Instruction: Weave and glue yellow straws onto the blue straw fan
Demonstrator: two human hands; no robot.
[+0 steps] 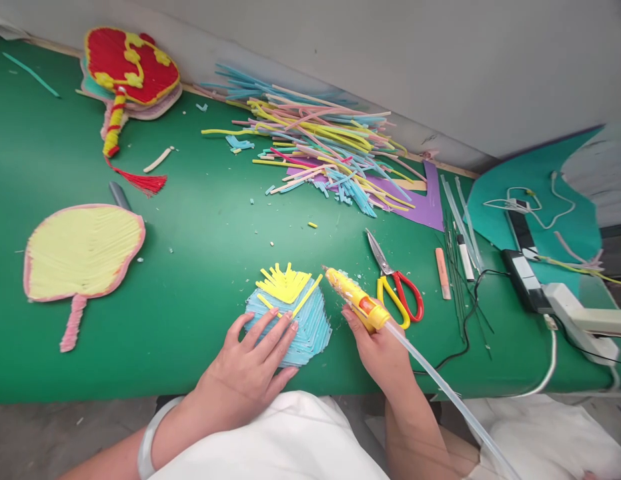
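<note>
White shirt (295,440) | left hand (253,370) flat on blue panel (316,330) | right hand (383,357) clamping glue gun (351,291) | scissors (385,268) alongside, perhaps touching

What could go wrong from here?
Burn: the right hand holds the yellow plastic glue gun with its tip near the light-blue ribbed panel, where the left hand rests; if hot, it might touch skin.

Shift: that hand touches, or nearly touches, the lower ends of two slim yellow strips set in a V; a nudge could skew them.

Snag: the metal scissors with red and yellow handles lie close beside the glue gun and might get knocked.
</note>
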